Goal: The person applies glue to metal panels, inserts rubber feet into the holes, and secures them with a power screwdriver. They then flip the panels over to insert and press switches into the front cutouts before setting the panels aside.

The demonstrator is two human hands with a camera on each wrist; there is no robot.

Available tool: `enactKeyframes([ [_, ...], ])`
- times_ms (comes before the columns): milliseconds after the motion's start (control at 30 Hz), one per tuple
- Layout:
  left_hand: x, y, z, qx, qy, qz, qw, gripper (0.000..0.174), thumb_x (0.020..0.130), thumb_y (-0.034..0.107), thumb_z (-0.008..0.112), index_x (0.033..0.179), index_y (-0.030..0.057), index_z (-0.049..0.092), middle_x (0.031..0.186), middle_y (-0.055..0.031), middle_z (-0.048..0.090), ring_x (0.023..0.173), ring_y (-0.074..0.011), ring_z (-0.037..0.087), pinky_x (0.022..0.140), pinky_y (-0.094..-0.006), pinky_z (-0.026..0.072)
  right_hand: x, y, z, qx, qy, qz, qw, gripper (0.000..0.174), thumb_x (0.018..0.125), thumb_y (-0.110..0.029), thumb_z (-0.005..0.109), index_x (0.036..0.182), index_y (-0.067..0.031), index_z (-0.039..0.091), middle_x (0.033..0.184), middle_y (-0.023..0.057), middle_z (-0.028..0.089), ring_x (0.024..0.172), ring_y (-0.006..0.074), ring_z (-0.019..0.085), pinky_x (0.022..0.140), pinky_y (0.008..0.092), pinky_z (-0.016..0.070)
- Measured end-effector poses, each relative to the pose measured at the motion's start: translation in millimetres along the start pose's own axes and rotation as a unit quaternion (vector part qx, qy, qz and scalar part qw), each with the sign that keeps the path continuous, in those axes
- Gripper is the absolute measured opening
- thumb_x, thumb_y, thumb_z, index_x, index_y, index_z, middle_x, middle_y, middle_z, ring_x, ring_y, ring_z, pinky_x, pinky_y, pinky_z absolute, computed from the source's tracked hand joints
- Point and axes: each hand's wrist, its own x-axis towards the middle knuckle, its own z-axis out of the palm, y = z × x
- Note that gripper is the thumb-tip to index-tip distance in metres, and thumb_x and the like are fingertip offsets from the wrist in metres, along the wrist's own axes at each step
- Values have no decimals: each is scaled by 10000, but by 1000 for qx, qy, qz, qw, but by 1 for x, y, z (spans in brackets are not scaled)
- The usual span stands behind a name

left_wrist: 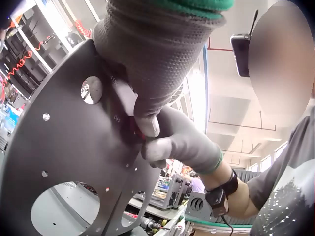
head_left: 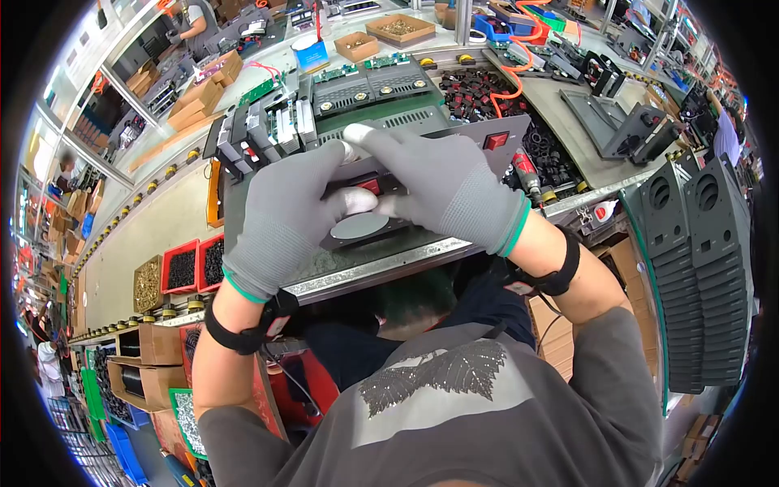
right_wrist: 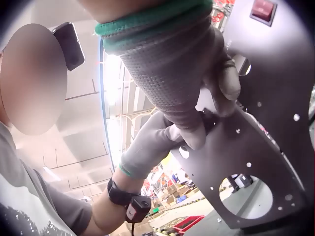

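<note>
My left hand point(head_left: 284, 203) and right hand point(head_left: 454, 183), both in grey gloves with pale fingertips, meet at a dark metal panel point(head_left: 462, 134) tilted over the bench edge. Their fingers reach over its top edge while both thumbs stay in front, at a red rocker switch point(head_left: 369, 187). In the left wrist view "OFF" is printed on the panel point(left_wrist: 64, 137) beside this switch, which the thumbs mostly cover. Another red rocker switch point(head_left: 497, 140) sits at the panel's right end. Large round holes pierce the panel point(right_wrist: 290, 162) in the right wrist view.
Behind the hands stands a black chassis point(head_left: 369, 89) with circuit boards. A tray of red-and-black switches point(head_left: 479, 89) and a red power screwdriver point(head_left: 526, 172) are to the right. Stacked dark panels point(head_left: 690, 276) stand at far right; red parts bins point(head_left: 180, 268) sit left.
</note>
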Motion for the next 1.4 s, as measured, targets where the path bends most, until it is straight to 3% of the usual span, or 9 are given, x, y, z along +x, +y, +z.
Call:
enactKeyframes([
  [100,-3,-1,2,49,19,41,998,539,756,425,778,1089,35,613,894,-161,679,853,-348,669,750,-378,520,2,2,13,-4,35,-25,999,505,797,-280,726,1228,-140,504,935,126,651,730,324,681,596,420,537],
  [333,1,9,8,48,14,-28,998,484,720,257,826,1119,44,654,923,-101,715,888,-199,688,780,-338,517,-1,6,26,29,98,-24,995,461,836,-328,689,1214,-120,526,993,72,652,804,281,688,602,397,538],
  [633,1,-3,27,108,135,50,984,395,699,227,814,1015,40,667,820,-111,608,758,-311,607,660,-359,474,6,4,28,-35,28,22,999,536,796,-318,704,1261,-116,528,914,82,635,711,264,681,534,385,514],
  [800,6,-6,16,67,118,97,986,366,715,201,807,1030,46,703,776,-102,582,675,-263,571,613,-328,445,-8,15,5,19,27,-23,999,571,787,-258,706,1298,-114,498,958,115,632,761,286,684,588,380,543],
  [900,7,-5,-4,56,85,62,993,361,730,232,802,1024,45,705,776,-96,585,669,-267,570,606,-329,442,-40,65,-40,63,231,-69,968,400,801,-199,708,1180,-99,625,959,88,642,854,229,669,717,347,546],
  [1000,1,-8,0,130,65,80,986,440,738,323,793,1083,66,697,802,-80,597,737,-242,583,612,-327,441,-89,158,-63,156,181,203,950,265,868,-257,658,1078,-98,688,1010,110,691,893,256,673,784,367,537],
  [1067,-9,-14,1,183,43,69,980,539,736,389,784,1155,71,671,879,-81,605,832,-210,597,666,-326,469,-122,221,-67,-50,-4,355,934,241,863,-231,631,1075,-133,688,1028,117,692,947,301,663,845,403,517],
  [1300,-35,22,13,75,252,73,962,624,765,356,815,1262,60,581,1043,-117,603,900,-234,612,778,-358,498,-163,303,-7,-171,-326,363,856,563,762,-123,657,1310,-223,570,1255,179,591,1093,347,621,925,418,504],
  [1400,-20,62,38,-38,78,133,987,382,747,291,812,1053,97,691,824,-65,632,738,-250,567,651,-357,438,-160,315,-1,-155,-365,381,835,661,726,-122,683,1359,-230,525,1281,199,561,1104,365,614,940,422,500],
])
